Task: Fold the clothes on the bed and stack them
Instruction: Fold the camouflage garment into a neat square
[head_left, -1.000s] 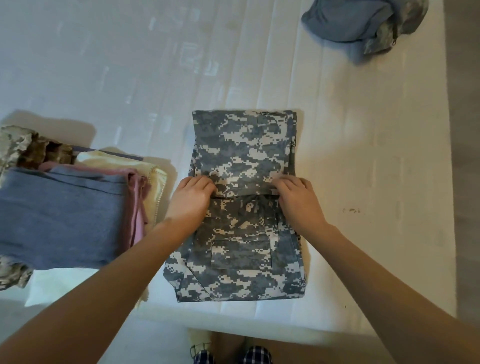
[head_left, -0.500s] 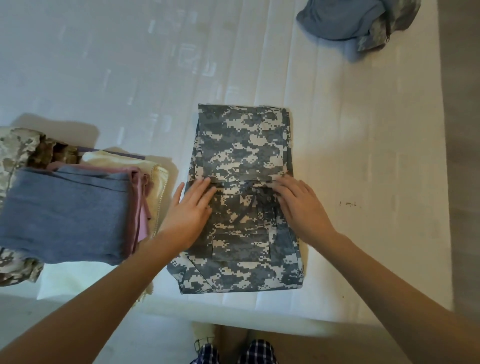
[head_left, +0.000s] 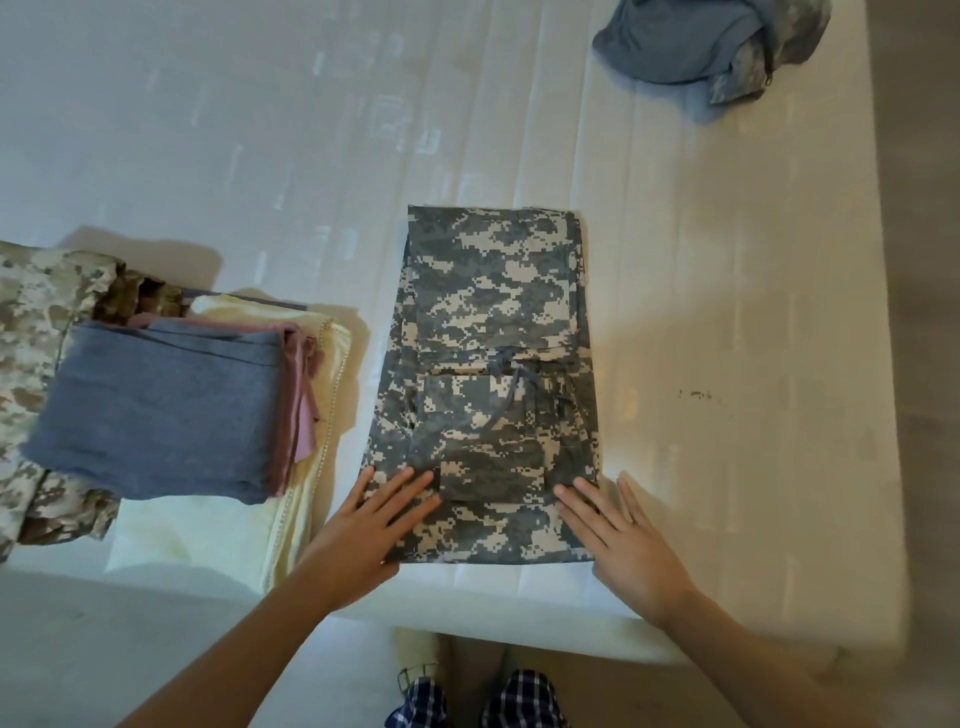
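Note:
A grey digital-camouflage garment (head_left: 493, 322) lies folded into a long rectangle in the middle of the white bed (head_left: 727, 312), with a cargo pocket and a drawstring on top. My left hand (head_left: 369, 525) lies flat with straight fingers on its near left corner. My right hand (head_left: 618, 535) lies flat at its near right corner, fingers partly on the cloth and partly on the sheet. To the left stands a stack of folded clothes: a blue-grey piece (head_left: 156, 405) on top, pink and cream pieces under it, tan camouflage (head_left: 36, 322) at the bottom.
A crumpled heap of blue-grey and camouflage clothes (head_left: 711, 47) lies at the far right of the bed. The bed's near edge runs just below my hands. Its right edge meets the floor (head_left: 930, 364). My legs in checked trousers show below.
Both hands have slid from the middle fold of the camouflage garment down to its near corners. The fingers that were curled at the fold now lie flat.

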